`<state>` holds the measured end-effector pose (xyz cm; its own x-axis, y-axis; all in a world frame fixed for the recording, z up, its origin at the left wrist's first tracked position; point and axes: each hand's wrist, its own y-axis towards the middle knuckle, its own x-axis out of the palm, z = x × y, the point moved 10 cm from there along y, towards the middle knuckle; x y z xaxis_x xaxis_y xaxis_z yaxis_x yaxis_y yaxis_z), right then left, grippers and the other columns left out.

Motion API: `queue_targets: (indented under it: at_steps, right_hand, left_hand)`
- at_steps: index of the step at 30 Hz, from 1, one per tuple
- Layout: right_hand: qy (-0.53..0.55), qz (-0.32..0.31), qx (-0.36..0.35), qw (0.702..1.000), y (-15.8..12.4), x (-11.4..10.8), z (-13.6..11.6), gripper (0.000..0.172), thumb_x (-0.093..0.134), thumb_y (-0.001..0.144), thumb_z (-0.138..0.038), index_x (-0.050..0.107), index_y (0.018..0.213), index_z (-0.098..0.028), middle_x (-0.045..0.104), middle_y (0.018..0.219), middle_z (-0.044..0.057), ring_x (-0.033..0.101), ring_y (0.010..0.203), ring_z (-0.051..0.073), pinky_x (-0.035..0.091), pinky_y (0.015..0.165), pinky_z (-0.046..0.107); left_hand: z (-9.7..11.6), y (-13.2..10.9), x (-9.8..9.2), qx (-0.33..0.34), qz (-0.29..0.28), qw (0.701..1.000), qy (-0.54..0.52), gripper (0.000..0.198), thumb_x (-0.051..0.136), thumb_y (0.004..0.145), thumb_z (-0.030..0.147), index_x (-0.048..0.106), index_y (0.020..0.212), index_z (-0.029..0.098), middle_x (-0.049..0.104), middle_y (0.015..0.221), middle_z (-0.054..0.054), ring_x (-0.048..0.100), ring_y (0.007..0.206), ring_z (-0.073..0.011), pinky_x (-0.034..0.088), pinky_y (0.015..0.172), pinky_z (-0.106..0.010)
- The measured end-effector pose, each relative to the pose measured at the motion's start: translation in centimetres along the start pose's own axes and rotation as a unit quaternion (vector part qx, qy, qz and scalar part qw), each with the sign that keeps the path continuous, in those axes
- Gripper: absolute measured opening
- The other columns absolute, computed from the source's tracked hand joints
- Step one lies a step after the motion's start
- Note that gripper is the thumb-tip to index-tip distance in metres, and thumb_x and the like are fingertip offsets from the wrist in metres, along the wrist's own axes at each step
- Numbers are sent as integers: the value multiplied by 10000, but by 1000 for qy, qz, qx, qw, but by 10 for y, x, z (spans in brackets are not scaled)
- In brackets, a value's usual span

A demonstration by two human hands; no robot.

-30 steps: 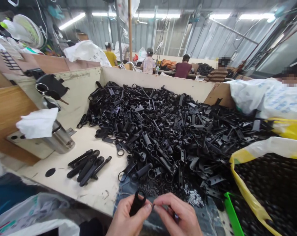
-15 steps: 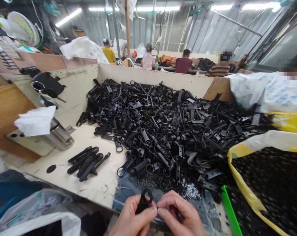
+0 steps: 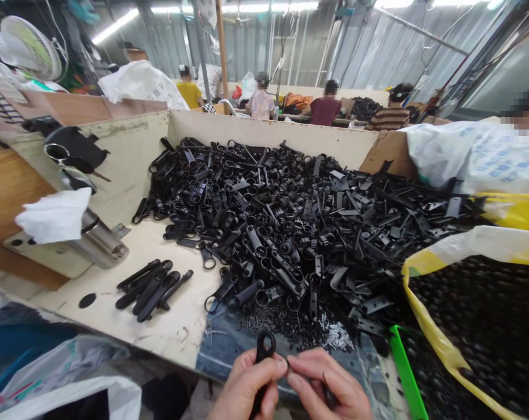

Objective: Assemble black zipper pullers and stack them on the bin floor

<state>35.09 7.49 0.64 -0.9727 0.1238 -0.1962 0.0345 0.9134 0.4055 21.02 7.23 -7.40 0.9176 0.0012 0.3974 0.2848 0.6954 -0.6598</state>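
My left hand (image 3: 249, 388) is closed round a black ring-ended plastic handle (image 3: 265, 345), its ring pointing up. Close to its thumb, my right hand (image 3: 330, 385) is pinched, thumb against forefinger, at the side of the handle. Whatever sits between those fingertips is too small to name. A dark slim piece (image 3: 329, 395) shows among the curled fingers of the right hand. Just beyond the hands lie small black parts (image 3: 268, 321) and silver screws or pins (image 3: 337, 335) on a dark blue cloth (image 3: 221, 344).
A large heap of black plastic parts (image 3: 256, 204) fills the tray. Several handles (image 3: 153, 289) lie at left beside a metal cup (image 3: 100, 239). At right are a green-edged bin (image 3: 407, 373) and a bag of black pieces (image 3: 479, 326). Several people sit at the back.
Both hands have shifted slightly right, and the handle in the left hand has turned so its ring looks narrower. The dark slim piece in my right hand shows more. The view has moved a little.
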Motion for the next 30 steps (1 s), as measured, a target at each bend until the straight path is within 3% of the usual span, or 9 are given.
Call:
queue_targets:
  at_steps: [4, 9, 12, 15, 19, 23, 26, 28, 30]
  right_hand:
    - [-36, -43, -25, 998, 0, 3, -2, 113, 738, 978, -262, 812, 1063, -276, 760, 838, 28, 633, 527, 130, 462, 455, 201]
    - [-80, -18, 17, 997, -2, -1, 4, 151, 678, 1012, -355, 783, 968, -254, 729, 829, 23, 537, 467, 117, 393, 417, 230]
    - [-98, -10, 29, 995, 1, -5, 2, 150, 678, 1003, -353, 757, 924, -252, 716, 817, 12, 564, 502, 131, 428, 443, 230]
    - [-112, -26, -7, 993, 8, -6, -9, 60, 681, 981, -268, 740, 975, -268, 723, 847, -5, 553, 500, 122, 441, 446, 217]
    - [-130, -67, -96, 985, 15, 6, -31, 146, 658, 944, -146, 716, 1031, -247, 739, 865, 9, 654, 584, 127, 464, 447, 186]
    - [-166, -85, -146, 972, 18, 19, -43, 149, 624, 947, -111, 697, 1021, -218, 744, 863, 33, 736, 711, 156, 551, 551, 186]
    - [-184, -87, -150, 968, 16, 23, -43, 137, 609, 967, -128, 688, 1028, -221, 746, 866, 34, 745, 717, 162, 585, 607, 205]
    - [-189, -95, -131, 969, 15, 24, -37, 129, 614, 974, -134, 680, 1035, -228, 747, 876, 31, 748, 720, 160, 569, 563, 194]
    - [-187, -105, -108, 971, 12, 25, -31, 122, 622, 986, -144, 673, 1048, -236, 750, 894, 28, 751, 726, 155, 551, 529, 184]
  left_hand:
    - [0, -3, 2, -5, -1, 1000, 1, 482, 877, 633, 572, 605, 790, 206, 496, 366, 101, 277, 349, -39, 170, 397, -172]
    - [-2, 0, 4, 2, -41, 999, 19, 544, 868, 675, 656, 624, 807, 188, 564, 407, 63, 324, 338, -43, 171, 406, -193]
    - [-6, -1, 3, -1, -86, 996, -6, 478, 859, 726, 497, 707, 994, 131, 685, 520, -3, 470, 417, -69, 290, 469, -185]
    - [-9, -4, -2, 9, -110, 993, -29, 585, 876, 713, 419, 717, 1192, 124, 756, 656, -42, 595, 542, -109, 387, 551, -200]
    - [-11, -10, -13, 31, -69, 996, -38, 661, 945, 695, 512, 728, 1257, 241, 793, 958, -68, 702, 830, -189, 514, 742, -268]
    - [-4, -15, -22, 79, -8, 997, -2, 636, 956, 670, 494, 727, 1215, 261, 764, 1192, -118, 695, 1094, -275, 548, 916, -329]
    - [-5, -15, -26, 74, 10, 996, 51, 655, 917, 712, 480, 693, 1279, 242, 779, 1089, -112, 713, 961, -249, 555, 822, -292]
    - [-8, -14, -27, 63, 7, 994, 92, 624, 865, 767, 489, 689, 1307, 231, 782, 982, -87, 689, 775, -205, 535, 700, -264]
    - [-8, -13, -32, 65, 17, 991, 113, 570, 829, 802, 482, 705, 1298, 232, 785, 1018, -92, 663, 687, -177, 522, 644, -254]
